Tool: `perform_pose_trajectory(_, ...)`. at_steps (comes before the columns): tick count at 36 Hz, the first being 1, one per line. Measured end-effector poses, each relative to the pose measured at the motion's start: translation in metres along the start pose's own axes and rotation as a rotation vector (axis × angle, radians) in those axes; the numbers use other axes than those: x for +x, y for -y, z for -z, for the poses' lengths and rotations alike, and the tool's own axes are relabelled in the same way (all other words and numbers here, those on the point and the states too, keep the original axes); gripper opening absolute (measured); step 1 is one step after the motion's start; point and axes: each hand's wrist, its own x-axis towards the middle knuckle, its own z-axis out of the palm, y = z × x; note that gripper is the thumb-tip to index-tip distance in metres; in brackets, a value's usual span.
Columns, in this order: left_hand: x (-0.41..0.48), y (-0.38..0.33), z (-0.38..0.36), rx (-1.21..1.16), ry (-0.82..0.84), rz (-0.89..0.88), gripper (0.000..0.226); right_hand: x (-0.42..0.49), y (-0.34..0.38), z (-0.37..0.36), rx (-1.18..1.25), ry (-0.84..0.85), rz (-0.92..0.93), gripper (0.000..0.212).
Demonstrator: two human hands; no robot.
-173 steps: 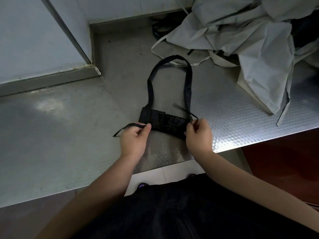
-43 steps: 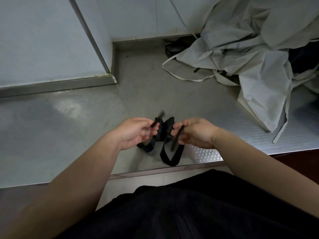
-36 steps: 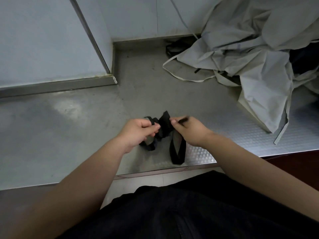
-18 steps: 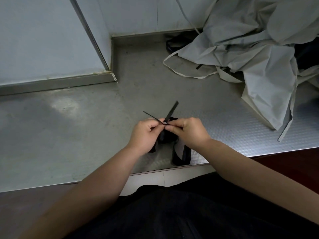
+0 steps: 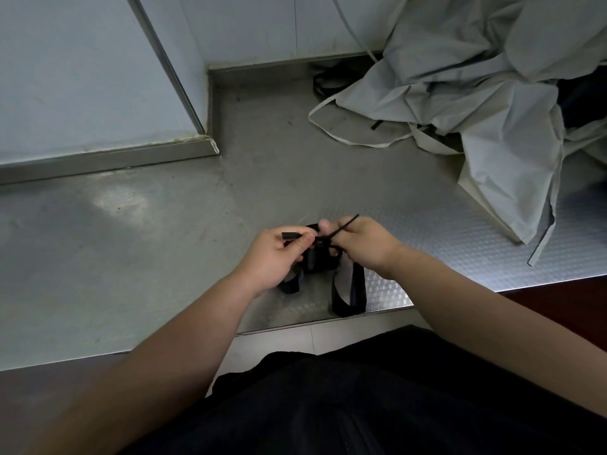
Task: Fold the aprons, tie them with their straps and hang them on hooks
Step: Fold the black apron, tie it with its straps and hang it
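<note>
A small folded black apron (image 5: 320,259) rests on the steel counter (image 5: 164,241) near its front edge, mostly hidden under my hands. My left hand (image 5: 277,257) pinches one black strap end (image 5: 290,236) that points left. My right hand (image 5: 363,246) pinches the other strap end (image 5: 345,224), which sticks up to the right. The two straps cross just above the bundle between my hands. The apron's neck loop (image 5: 349,290) lies flat toward the counter edge.
A heap of grey aprons (image 5: 476,93) with loose pale straps fills the back right of the counter. A dark item (image 5: 331,80) lies at the back wall. A wall corner (image 5: 203,136) juts in at left. Dark red floor (image 5: 574,310) shows past the counter's right end.
Since 4.8 s ago the neck loop has swung from the far side to the near side. In the last second my hands closed together over the bundle and crossed the strap ends.
</note>
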Motion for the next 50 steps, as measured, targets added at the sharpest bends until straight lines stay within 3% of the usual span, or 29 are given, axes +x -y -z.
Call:
perform_pose_trajectory(3, 0.002, -0.004, 0.003, 0.055, 0.047, -0.033, 0.017, 0.000, -0.001, -0.001, -0.058, 0.024, 0.010, 0.021)
perform_pose_trajectory(5, 0.002, -0.004, 0.004, 0.064, 0.047, -0.033, 0.016, 0.001, -0.003, 0.000, -0.227, 0.024, 0.052, 0.019)
perform_pose_trajectory(7, 0.002, -0.002, 0.003, 0.060, 0.028, -0.030, 0.015, 0.002, -0.003, -0.001, -0.411, -0.030, 0.104, 0.017)
perform_pose_trajectory(9, 0.001, 0.000, 0.002, 0.035, -0.014, -0.035, 0.017, 0.001, -0.004, -0.003, -0.448, -0.092, 0.129, 0.011)
perform_pose_trajectory(17, -0.011, 0.003, -0.009, -0.200, -0.090, 0.021, 0.021, -0.001, -0.003, -0.008, 0.148, -0.025, 0.036, 0.034)
perform_pose_trajectory(21, -0.011, 0.004, -0.010, -0.317, -0.138, 0.040, 0.021, 0.001, -0.005, -0.009, 0.454, -0.157, -0.025, 0.030)
perform_pose_trajectory(24, -0.011, 0.006, -0.013, -0.346, -0.174, 0.073, 0.016, 0.001, -0.008, -0.014, 0.301, -0.299, 0.020, 0.027)
perform_pose_trajectory(28, -0.009, 0.016, -0.006, -0.450, -0.344, 0.155, 0.018, -0.002, -0.013, -0.009, 0.160, -0.450, 0.022, 0.027)
perform_pose_trajectory(31, -0.009, 0.022, -0.005, -0.483, -0.390, 0.191, 0.022, -0.003, -0.021, -0.011, 0.080, -0.440, -0.032, 0.028)
perform_pose_trajectory(38, -0.003, 0.015, -0.014, -0.331, -0.359, 0.148, 0.024, 0.000, -0.022, -0.015, 0.236, -0.481, -0.092, 0.042)
perform_pose_trajectory(43, -0.001, 0.011, -0.018, -0.312, -0.381, 0.123, 0.021, -0.001, -0.017, -0.013, 0.027, -0.387, -0.239, 0.047)
perform_pose_trajectory(46, -0.002, 0.008, -0.022, -0.247, -0.368, 0.079, 0.021, 0.001, -0.014, -0.017, 0.010, -0.317, -0.214, 0.046)
perform_pose_trajectory(50, -0.002, 0.007, -0.023, -0.225, -0.359, 0.044, 0.021, 0.008, -0.011, -0.021, -0.049, -0.374, -0.135, 0.043)
